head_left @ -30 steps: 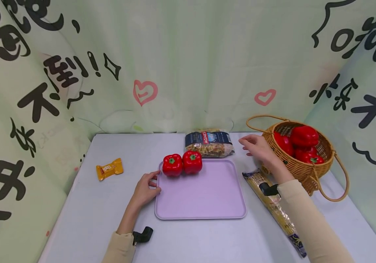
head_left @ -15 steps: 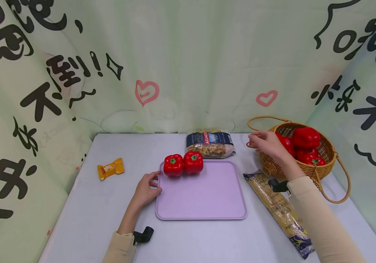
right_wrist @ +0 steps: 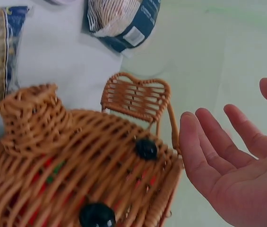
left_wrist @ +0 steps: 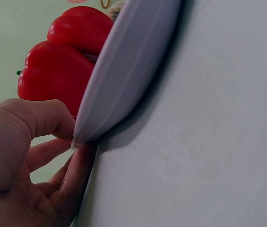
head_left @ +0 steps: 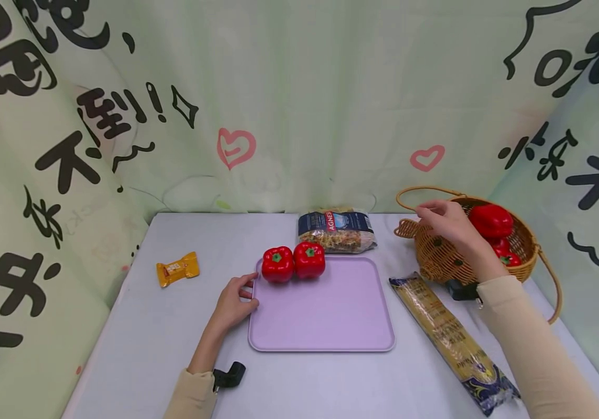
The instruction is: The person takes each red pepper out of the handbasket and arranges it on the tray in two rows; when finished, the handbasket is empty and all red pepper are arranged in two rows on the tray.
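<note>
My left hand (head_left: 234, 302) pinches the left rim of a lilac tray (head_left: 325, 314). In the left wrist view its thumb (left_wrist: 53, 116) lies at the rim on one side, the fingers on the other. Two red bell peppers (head_left: 278, 265) stand side by side at the tray's back left corner. My right hand (head_left: 451, 224) is over the near left rim of a wicker basket (head_left: 443, 256) with more red peppers (head_left: 490, 221) inside. In the right wrist view the right hand (right_wrist: 237, 170) has its fingers spread beside the basket, holding nothing.
A bag of dry pasta (head_left: 337, 231) lies behind the tray. A long pack of spaghetti (head_left: 451, 337) lies slanted between tray and right sleeve. At the left is a small orange wrapped snack (head_left: 177, 269). A printed curtain (head_left: 299, 105) hangs behind the table.
My right hand has moved right, from beside the basket to over its rim. The left hand stays on the tray rim, and the peppers on the tray stay put.
</note>
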Action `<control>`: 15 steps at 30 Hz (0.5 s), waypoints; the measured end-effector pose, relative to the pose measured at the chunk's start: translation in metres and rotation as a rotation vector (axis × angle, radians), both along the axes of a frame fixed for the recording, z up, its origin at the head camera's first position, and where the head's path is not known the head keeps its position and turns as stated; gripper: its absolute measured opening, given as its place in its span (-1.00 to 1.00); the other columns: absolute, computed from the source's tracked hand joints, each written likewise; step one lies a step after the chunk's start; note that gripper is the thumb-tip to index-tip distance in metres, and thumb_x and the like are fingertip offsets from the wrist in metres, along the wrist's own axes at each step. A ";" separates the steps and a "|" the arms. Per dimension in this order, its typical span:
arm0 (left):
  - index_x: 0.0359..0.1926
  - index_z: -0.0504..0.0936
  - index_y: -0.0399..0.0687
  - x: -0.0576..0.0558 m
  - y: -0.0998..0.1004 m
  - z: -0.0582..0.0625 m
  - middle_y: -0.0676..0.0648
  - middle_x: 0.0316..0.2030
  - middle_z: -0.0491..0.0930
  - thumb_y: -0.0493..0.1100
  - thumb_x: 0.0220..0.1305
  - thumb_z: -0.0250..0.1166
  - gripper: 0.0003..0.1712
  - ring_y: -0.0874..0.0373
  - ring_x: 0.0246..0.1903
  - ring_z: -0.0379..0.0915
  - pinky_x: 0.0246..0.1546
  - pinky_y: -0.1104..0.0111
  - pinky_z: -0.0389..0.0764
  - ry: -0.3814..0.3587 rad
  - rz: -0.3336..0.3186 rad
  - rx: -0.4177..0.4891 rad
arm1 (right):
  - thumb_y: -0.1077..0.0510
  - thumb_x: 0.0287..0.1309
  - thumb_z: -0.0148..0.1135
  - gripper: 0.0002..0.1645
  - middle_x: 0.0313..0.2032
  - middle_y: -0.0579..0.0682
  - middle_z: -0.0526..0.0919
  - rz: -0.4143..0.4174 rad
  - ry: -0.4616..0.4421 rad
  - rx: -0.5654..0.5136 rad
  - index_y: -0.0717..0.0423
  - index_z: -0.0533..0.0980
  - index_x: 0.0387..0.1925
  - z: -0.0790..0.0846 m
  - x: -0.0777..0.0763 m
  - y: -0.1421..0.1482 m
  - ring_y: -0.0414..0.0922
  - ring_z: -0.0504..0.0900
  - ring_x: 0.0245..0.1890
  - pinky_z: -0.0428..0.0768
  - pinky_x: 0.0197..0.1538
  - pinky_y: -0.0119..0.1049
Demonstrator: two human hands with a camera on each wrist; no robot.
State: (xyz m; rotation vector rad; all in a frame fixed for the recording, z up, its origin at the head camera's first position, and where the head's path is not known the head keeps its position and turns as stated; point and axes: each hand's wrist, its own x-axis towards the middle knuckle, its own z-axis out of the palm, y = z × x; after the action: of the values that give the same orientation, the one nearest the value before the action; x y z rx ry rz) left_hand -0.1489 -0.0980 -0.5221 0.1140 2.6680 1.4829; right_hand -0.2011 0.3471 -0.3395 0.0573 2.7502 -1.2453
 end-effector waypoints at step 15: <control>0.28 0.50 -0.11 0.001 0.000 0.001 -0.18 -0.02 0.51 -0.33 0.05 0.38 -0.30 0.05 -0.22 0.51 -0.21 0.25 0.69 0.004 0.004 -0.001 | -0.28 0.41 -0.17 -0.11 0.27 0.48 0.27 -0.127 0.005 0.086 0.42 0.18 0.37 0.019 -0.003 0.048 0.30 0.41 0.15 0.50 -0.28 -0.57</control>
State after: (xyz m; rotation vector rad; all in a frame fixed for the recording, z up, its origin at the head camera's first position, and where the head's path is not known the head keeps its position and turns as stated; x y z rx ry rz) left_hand -0.1482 -0.0975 -0.5208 0.1116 2.6730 1.4844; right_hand -0.2046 0.3952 -0.3209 0.2407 2.8428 -1.1564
